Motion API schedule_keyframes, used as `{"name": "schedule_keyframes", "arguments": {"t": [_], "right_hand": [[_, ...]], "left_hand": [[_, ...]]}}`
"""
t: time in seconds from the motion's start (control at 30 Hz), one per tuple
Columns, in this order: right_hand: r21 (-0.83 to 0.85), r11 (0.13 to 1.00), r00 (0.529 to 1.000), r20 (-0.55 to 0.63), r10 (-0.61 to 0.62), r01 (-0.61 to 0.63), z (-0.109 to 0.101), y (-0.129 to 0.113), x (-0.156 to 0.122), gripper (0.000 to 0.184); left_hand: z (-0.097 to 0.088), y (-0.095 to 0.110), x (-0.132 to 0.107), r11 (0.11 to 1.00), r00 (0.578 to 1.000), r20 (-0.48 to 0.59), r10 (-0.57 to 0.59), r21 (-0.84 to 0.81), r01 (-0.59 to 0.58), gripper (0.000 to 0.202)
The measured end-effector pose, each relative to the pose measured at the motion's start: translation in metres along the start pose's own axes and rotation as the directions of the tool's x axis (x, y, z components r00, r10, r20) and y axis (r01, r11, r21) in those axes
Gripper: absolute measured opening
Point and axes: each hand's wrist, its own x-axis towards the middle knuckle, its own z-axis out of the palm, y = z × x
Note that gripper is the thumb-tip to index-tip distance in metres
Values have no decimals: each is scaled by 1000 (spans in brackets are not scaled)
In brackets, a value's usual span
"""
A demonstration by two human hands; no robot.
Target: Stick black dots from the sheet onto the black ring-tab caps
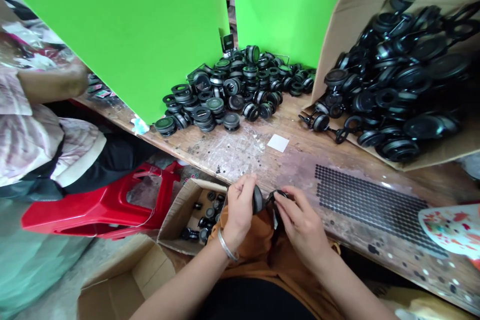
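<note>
My left hand [239,208] is closed round a small round black plastic part [258,199] at the front edge of the wooden bench [300,157]. My right hand [300,222] pinches a black clip piece [279,194] that joins this part. Both hands meet just above my lap, fingers curled. A silver bangle sits on my left wrist. A sheet of several small black dots [369,202] lies on the bench just right of my right hand.
A pile of round black parts [228,90] sits at the back of the bench. A tilted cardboard box [397,80] at right holds many black clip parts. A small box [195,215] of parts stands below left. Another person [37,125] sits at left by a red stool [101,205].
</note>
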Motion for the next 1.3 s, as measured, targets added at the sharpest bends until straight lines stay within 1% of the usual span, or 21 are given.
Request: {"name": "schedule_keyframes", "arguments": {"t": [0.07,0.13,0.17,0.23,0.3,0.33,0.37,0.4,0.43,0.47,0.5,0.53,0.57,0.6,0.67,0.87,1.0,1.07,1.13,1.23,1.3], "right_hand": [[32,999,1000,-29,10,-9,-1,2,0,27],[66,997,999,-17,32,-31,-9,5,6,23],[79,996,999,2,48,-48,-15,6,11,21],[106,991,996,50,75,-79,-28,8,19,18],[153,981,985,140,97,-119,-41,12,25,17],[183,968,970,203,134,-172,-47,16,27,17],[211,944,944,268,195,-255,-53,23,28,17],[223,909,908,319,272,-351,-57,32,28,17],[207,875,870,341,355,-438,-61,44,29,18],[164,847,837,331,436,-505,-64,57,28,19],[92,844,828,277,488,-528,-66,70,28,18],[-9,860,836,227,499,-511,-67,84,28,16],[-95,874,850,202,487,-477,-68,96,27,15],[-168,886,867,192,460,-433,-67,106,26,14],[-239,904,888,215,406,-356,-64,119,25,14],[-320,918,896,293,333,-236,-57,122,28,13],[-423,877,875,306,376,-228,-54,118,31,10],[-471,847,869,281,408,-245,-53,114,30,9],[-478,839,890,215,401,-262,-53,106,30,8],[-335,914,967,29,255,-230,-53,83,31,6],[-177,972,988,-49,145,-151,-51,60,33,5]], "left_hand": [[0,3,0,1000,998,52,-31,-2,31,42],[-2,11,0,998,984,176,-30,58,20,40],[-5,16,1,994,965,262,3,103,-31,36],[-11,28,2,959,877,469,105,185,-213,32],[-16,36,2,895,733,663,153,221,-387,36],[-18,37,2,872,679,719,147,231,-433,31],[-18,37,2,863,656,745,122,247,-440,24],[-18,34,1,873,676,730,95,266,-409,17],[-17,31,0,899,730,680,64,279,-339,14],[-15,26,-2,936,797,604,18,270,-226,17],[-13,21,-4,970,850,523,-58,229,-75,23],[-10,17,-5,983,875,457,-159,158,97,29],[-8,13,-7,963,869,419,-264,69,260,35],[-7,11,-8,919,841,409,-353,-16,394,39],[-4,8,-9,822,775,434,-459,-125,556,43],[-3,8,-3,672,675,512,-531,-232,704,50],[-1,11,0,626,644,515,-565,-242,742,51],[0,12,0,628,647,498,-577,-235,742,50],[1,12,-1,641,661,464,-590,-228,733,47],[2,8,-2,668,686,419,-594,-217,711,44],[4,6,-4,689,700,394,-595,-198,697,43]]}}
